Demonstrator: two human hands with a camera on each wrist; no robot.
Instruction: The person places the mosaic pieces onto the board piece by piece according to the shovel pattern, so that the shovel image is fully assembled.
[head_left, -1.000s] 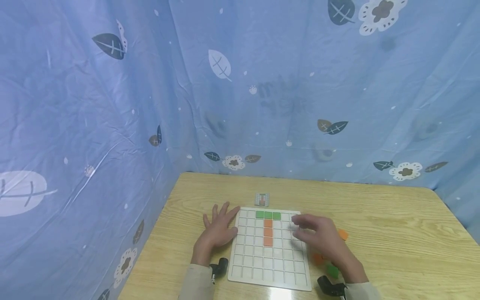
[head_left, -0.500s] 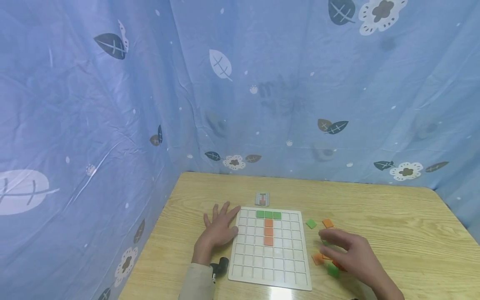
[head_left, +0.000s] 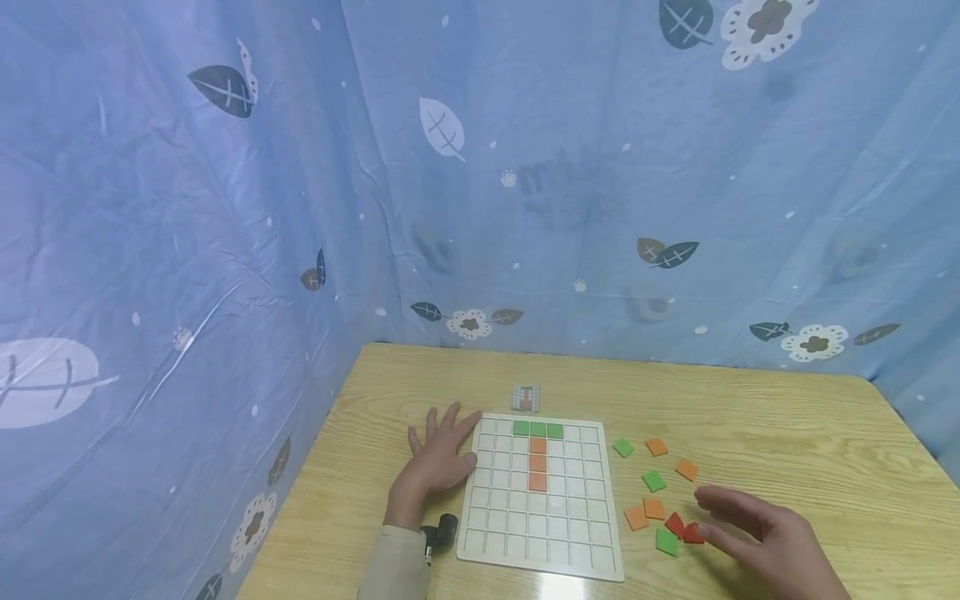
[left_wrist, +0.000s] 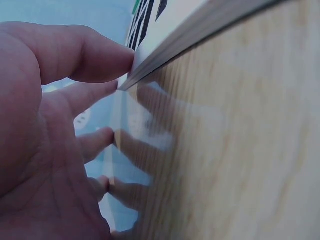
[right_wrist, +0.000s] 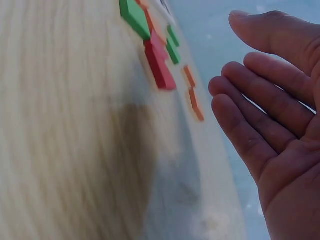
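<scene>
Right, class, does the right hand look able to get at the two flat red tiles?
Probably yes: the right hand holds nothing and hovers beside the two flat red tiles; the flat green square tile next to them leaves them uncovered.

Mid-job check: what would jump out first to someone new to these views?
Probably the blue cloth with its leaf and flower print, filling most of the head view behind the wooden table. Next, the T on the white grid board: three green tiles along its far row, three orange tiles below. Then the loose tiles scattered right of it, near the right hand.
</scene>
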